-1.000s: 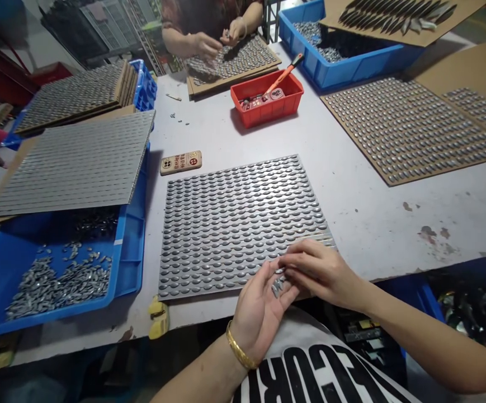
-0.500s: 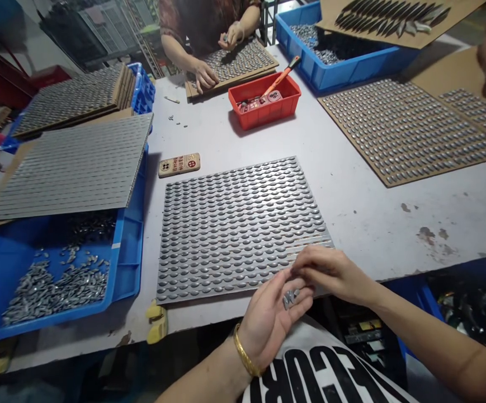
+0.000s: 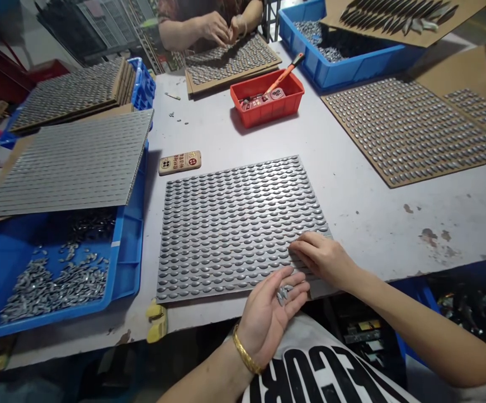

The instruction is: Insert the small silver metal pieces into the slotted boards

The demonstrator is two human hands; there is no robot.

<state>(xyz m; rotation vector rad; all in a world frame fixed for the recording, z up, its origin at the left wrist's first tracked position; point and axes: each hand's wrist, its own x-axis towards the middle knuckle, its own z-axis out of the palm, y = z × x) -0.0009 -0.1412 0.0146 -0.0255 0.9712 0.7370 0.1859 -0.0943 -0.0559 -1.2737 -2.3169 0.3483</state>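
Observation:
A board (image 3: 230,224) covered in rows of small grey leaf-shaped pieces lies in front of me on the table. My left hand (image 3: 268,313) is palm up by its near edge, cupping several loose grey pieces (image 3: 283,293) near the fingers. Over the board's near right corner, my right hand (image 3: 320,254) has its thumb and fingertips pinched together close to the rows. Whatever sits between those fingertips is hidden.
To the left, a blue bin (image 3: 129,252) holds loose grey pieces, with a grey sheet (image 3: 70,162) across its top. A phone-shaped case (image 3: 179,162), red tray (image 3: 268,112), yellow tape measure (image 3: 156,322) and filled board (image 3: 406,131) lie around. Opposite, a person's hands (image 3: 221,28) work.
My right hand has moved from my left fingertips up onto the board's corner. My left hand has opened a little, shifting slightly left. Across the table, the person's hands have come together.

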